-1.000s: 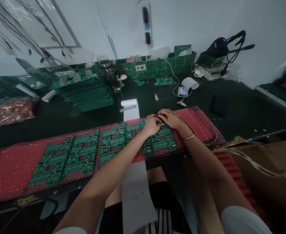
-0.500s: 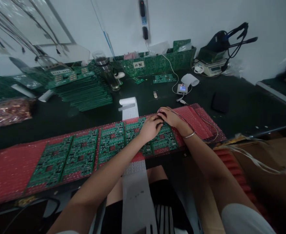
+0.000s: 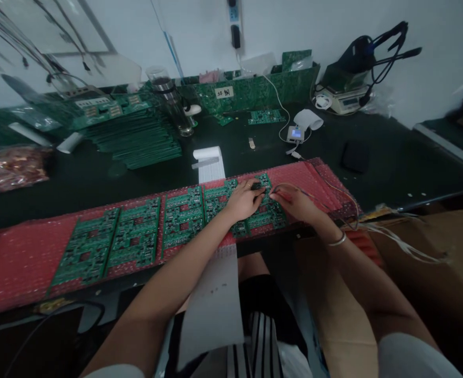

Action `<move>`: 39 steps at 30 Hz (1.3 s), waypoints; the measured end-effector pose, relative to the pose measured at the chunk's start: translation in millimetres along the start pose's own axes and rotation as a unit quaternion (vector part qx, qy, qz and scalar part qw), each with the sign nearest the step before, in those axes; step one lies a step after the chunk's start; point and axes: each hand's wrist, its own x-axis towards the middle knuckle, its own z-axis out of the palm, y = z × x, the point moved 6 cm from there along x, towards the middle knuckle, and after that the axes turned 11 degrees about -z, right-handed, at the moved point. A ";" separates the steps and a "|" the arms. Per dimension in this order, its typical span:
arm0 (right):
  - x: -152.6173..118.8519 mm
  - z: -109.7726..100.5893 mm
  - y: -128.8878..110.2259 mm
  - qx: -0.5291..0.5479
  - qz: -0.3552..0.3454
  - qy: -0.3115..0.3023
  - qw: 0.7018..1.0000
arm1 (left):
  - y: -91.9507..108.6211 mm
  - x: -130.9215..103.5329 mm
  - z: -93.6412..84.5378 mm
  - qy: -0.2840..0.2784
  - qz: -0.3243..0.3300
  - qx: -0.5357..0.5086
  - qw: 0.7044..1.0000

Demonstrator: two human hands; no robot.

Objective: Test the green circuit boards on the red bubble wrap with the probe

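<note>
Several green circuit boards (image 3: 184, 220) lie in a row on red bubble wrap (image 3: 30, 247). My left hand (image 3: 245, 200) rests on the boards at the right end, its fingers bent and spread over the upper part. Whether anything small is under its fingertips is hidden. Just right of it, my right hand (image 3: 296, 203) pinches thin coloured wires (image 3: 290, 186) close to the rightmost board (image 3: 270, 214). The wires run over the bubble wrap toward a small device with a lit screen (image 3: 295, 134).
Behind the boards are a paper roll (image 3: 209, 164), a stack of green boards (image 3: 140, 142) and a glass bottle (image 3: 174, 107). A scale (image 3: 345, 102) stands back right. A black object (image 3: 355, 156) lies at the right; a cardboard box (image 3: 424, 252) is below.
My right hand has moved right and down, away from my left hand, with the wires. My left hand stays over the boards. The view has shifted slightly.
</note>
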 end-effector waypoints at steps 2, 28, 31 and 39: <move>-18.2 9.6 -3.3 0.023 0.011 -0.012 1.000 | 0.8 -1.0 1.7 -0.014 0.001 0.007 1.000; -31.9 24.4 5.9 -0.012 -0.005 -0.010 1.000 | -1.2 -201.2 -7.2 0.081 -0.102 -0.017 0.991; -32.1 23.4 4.9 -0.020 -0.007 -0.006 1.000 | 4.4 -200.1 -6.7 0.119 -0.074 0.017 0.990; -33.6 25.8 8.7 -0.013 -0.026 0.000 1.000 | 17.3 -208.5 -11.6 0.234 0.047 0.027 0.971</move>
